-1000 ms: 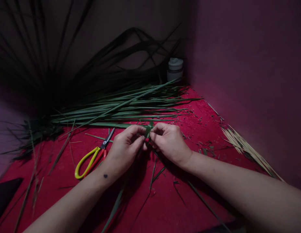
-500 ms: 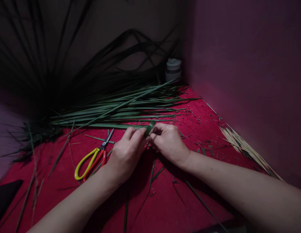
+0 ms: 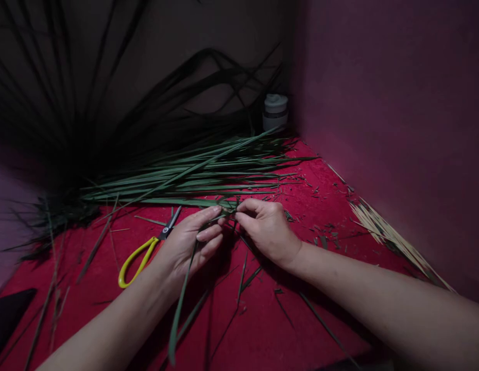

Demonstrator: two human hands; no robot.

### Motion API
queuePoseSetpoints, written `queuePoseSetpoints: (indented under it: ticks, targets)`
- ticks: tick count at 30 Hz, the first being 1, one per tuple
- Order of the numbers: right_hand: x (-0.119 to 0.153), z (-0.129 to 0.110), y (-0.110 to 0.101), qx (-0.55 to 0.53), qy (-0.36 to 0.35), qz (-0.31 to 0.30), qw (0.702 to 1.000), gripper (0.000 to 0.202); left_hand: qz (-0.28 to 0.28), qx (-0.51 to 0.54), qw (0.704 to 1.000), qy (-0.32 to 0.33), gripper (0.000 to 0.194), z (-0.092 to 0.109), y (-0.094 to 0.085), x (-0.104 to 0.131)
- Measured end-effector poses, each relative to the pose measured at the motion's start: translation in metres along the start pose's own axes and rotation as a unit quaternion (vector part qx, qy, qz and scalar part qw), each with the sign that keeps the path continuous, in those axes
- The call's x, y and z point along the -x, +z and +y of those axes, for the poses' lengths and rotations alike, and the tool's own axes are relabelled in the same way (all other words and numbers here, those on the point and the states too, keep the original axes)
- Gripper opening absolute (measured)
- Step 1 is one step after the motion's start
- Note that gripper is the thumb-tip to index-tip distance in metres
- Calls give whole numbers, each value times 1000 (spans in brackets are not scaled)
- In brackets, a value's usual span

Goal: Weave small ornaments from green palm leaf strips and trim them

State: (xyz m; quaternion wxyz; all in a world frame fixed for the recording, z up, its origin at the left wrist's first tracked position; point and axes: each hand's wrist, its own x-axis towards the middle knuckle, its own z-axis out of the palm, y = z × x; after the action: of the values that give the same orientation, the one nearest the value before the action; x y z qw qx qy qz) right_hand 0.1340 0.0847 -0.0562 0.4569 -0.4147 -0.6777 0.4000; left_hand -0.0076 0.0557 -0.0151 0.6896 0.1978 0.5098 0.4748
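Between my hands is a small folded piece of green leaf strips [image 3: 227, 207]. My left hand [image 3: 199, 237] pinches it from the left, thumb on top and palm turned partly up. From that hand a long leaf strip [image 3: 180, 309] hangs down toward me. My right hand [image 3: 266, 224] pinches at the right end of the folded piece with thumb and index finger, the other fingers curled. Scissors [image 3: 149, 252] with yellow and red handles lie just left of my left hand, partly hidden behind it.
Long green leaves [image 3: 185, 178] lie in a pile across the back of the red cloth [image 3: 262, 309]. A white lidded container [image 3: 275, 113] stands in the back corner. Pale thin sticks [image 3: 394, 237] lie along the right wall [image 3: 386, 103]. Leaf scraps are scattered about.
My left hand has turned over from knuckles up to palm partly up. The green loop that stood above my fingers is gone from there, and long strips now hang below my left hand.
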Motion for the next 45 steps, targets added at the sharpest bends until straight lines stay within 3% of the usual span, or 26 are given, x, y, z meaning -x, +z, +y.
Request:
queuePoseSetpoints:
  ticks: [2,5,13,18,22,24,29,31,38,45]
  targets:
    - [-2,1,-1,21,-12,14,1000,15,-14,12,998,-57,22,2,-3,-3]
    - [-3,3,0,2,9,20,1000,12,-33,16,995,-92,27,5,-6,-6]
    - [-3,5,1,-73,37,28,996,3,-53,20,992,-114,33,6,-10,-7]
    - [-3,3,0,-86,0,26,996,30,-71,19,990,-118,29,7,-12,-7]
    - [-5,1,-3,-68,-31,43,996,24,-98,-6,987,-130,31,8,-17,-9]
    - [-6,0,-4,-72,-12,49,996,18,-108,-12,987,-117,28,9,-20,-10]
    - [-9,-5,-5,-155,110,16,982,16,-134,-75,985,-80,5,13,-30,-12]
    - [-10,-5,-6,-165,114,20,980,15,-131,-137,980,-62,10,15,-32,-12]
    - [-15,-6,-11,-200,151,31,968,20,-39,-350,933,72,15,24,-24,1]
    - [-19,-5,-16,-199,137,58,969,20,-98,-229,967,-48,17,32,-29,0]
